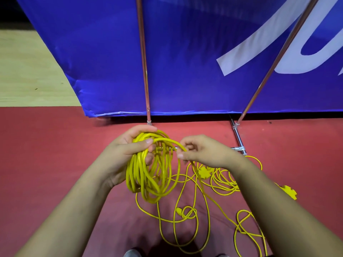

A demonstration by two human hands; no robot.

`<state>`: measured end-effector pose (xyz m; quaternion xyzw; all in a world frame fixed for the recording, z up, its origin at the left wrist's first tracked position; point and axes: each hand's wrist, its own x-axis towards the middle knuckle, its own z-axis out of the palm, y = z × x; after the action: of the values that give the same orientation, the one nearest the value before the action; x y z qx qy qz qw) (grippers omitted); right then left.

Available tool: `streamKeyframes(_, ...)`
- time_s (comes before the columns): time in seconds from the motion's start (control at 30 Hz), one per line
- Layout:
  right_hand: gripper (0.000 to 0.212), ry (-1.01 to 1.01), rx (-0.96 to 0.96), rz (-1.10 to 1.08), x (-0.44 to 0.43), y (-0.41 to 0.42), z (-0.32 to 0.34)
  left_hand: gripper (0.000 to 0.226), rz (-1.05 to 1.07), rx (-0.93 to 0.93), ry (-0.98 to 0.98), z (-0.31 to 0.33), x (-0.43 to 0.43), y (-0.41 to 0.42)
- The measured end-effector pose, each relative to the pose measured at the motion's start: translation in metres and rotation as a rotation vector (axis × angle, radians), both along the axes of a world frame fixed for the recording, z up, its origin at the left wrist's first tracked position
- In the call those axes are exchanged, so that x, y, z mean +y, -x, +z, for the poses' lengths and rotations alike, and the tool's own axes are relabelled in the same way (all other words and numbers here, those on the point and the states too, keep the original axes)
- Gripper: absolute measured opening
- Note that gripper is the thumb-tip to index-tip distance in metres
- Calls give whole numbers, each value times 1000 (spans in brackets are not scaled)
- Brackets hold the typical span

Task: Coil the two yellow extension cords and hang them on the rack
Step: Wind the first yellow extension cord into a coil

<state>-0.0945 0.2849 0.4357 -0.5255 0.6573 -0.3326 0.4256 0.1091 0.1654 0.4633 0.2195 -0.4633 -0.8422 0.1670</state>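
Head view, near to far. Nearest, the loose yellow cord [185, 219] sprawls on the red floor [55, 145], below and right of the hands; I cannot tell where one cord ends and the other begins. Above it, the left hand [130, 149] grips the coil [148, 179] at its top, loops hanging down. Just beside it, the right hand [200, 153] pinches the feeding strand, which drops rightward to the slack. Judgement: the next loop comes from the right, laid leftward. Beyond, straight ahead, stands the rack upright [144, 71], before the blue banner [185, 52].

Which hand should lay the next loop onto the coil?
Likely the right hand: it pinches the free strand running down to the floor. The left hand is occupied, gripping the coil.
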Motion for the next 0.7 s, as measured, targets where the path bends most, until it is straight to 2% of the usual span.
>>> streamKeyframes(0.03, 8, -28, -8, -21, 4, 5, -5, 36, -11, 13, 7, 0, -3, -2)
streamKeyframes(0.13, 8, 2, -202, -225, 8, 11, -13, 46, -91, -44, 51, -1, -8, -7)
streamKeyframes(0.2, 3, 74, -260, -331, 4, 13, -9, 36, -117, -104, 39, -4, -7, -8)
streamKeyframes(0.27, 10, 131, -258, -365, -1, 13, -5, 31, -130, -116, -17, -5, -4, -9)
streamKeyframes(0.4, 8, 160, -61, -264, -5, 2, 7, 36, -121, -88, -113, -5, -5, -11)
streamKeyframes(0.53, 6, 192, 30, -151, -11, -9, 19, 58, -136, -105, -69, -6, -5, -7)
streamKeyframes(0.63, 2, 275, 139, -32, -12, -26, 28, 50, -156, -78, -17, -8, 1, -4)
streamKeyframes(0.7, 4, 303, 98, -18, -13, -34, 28, 55, -145, -43, 6, -8, 1, -4)
